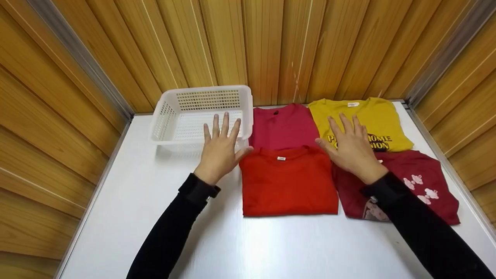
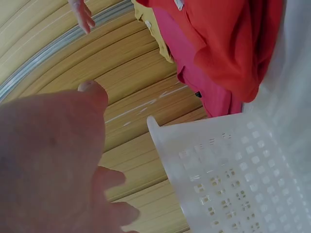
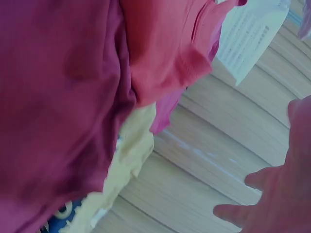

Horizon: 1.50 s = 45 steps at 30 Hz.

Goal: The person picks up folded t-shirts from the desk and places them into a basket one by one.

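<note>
My left hand [image 1: 220, 149], fingers spread and holding nothing, hovers by the near right corner of a white plastic basket [image 1: 164, 116], overlapping its rim in the head view. My right hand [image 1: 350, 149], also spread and holding nothing, is over the folded shirts on the right. It covers part of the yellow shirt's [image 1: 372, 116] lettering and a corner of the dark red shirt [image 1: 416, 178] with pale flower prints. Between the hands lies a folded bright red shirt [image 1: 290, 190], overlapping the lower edge of a folded crimson shirt [image 1: 285, 126]. In the left wrist view the basket [image 2: 194, 150] stands beside the shirts.
All the shirts and the basket rest on a white table [image 1: 128, 205]. Wood-patterned panels [image 1: 263, 46] rise behind it and on both sides, with metal strips [image 1: 89, 62] at the corners. The basket stands at the back left, close to the rear panel.
</note>
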Available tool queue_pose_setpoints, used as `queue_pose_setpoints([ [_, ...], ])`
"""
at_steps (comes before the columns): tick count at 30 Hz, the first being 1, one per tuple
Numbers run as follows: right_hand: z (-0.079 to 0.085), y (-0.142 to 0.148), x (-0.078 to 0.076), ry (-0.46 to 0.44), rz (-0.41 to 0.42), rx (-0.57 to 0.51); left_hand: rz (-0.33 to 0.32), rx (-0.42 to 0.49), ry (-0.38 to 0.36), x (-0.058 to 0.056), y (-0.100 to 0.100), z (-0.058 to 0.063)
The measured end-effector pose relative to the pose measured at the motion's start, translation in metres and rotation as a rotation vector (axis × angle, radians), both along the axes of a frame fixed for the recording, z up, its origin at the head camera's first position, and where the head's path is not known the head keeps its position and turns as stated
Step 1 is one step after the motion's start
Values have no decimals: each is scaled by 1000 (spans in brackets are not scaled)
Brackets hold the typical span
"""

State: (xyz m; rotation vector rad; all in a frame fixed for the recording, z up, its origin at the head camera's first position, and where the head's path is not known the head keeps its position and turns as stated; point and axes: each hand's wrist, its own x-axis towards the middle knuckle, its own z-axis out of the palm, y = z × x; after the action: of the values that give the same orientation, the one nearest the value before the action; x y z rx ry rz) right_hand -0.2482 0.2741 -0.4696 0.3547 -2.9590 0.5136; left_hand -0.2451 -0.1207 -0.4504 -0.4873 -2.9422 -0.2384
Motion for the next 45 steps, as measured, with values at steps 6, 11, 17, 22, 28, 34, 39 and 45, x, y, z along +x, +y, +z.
queue_pose_setpoints([
  [6,-8,-11,9,48,155,-23,-301,113,221,13,8,-3],
  [11,-14,-22,9,62,230,-8,-424,150,245,24,20,-14],
  [17,-31,-26,5,-24,314,17,-411,66,137,20,29,-43],
  [22,-42,-30,5,-73,330,72,-405,-4,26,14,29,-62],
  [28,-46,-37,9,-68,335,82,-402,6,-47,12,19,-64],
  [34,-41,-37,10,-88,328,27,-432,61,-32,10,4,-63],
  [39,-31,-31,-2,8,221,-14,-301,145,73,4,-3,-64],
  [45,-31,-34,-10,-36,235,13,-253,163,27,1,-3,-71],
])
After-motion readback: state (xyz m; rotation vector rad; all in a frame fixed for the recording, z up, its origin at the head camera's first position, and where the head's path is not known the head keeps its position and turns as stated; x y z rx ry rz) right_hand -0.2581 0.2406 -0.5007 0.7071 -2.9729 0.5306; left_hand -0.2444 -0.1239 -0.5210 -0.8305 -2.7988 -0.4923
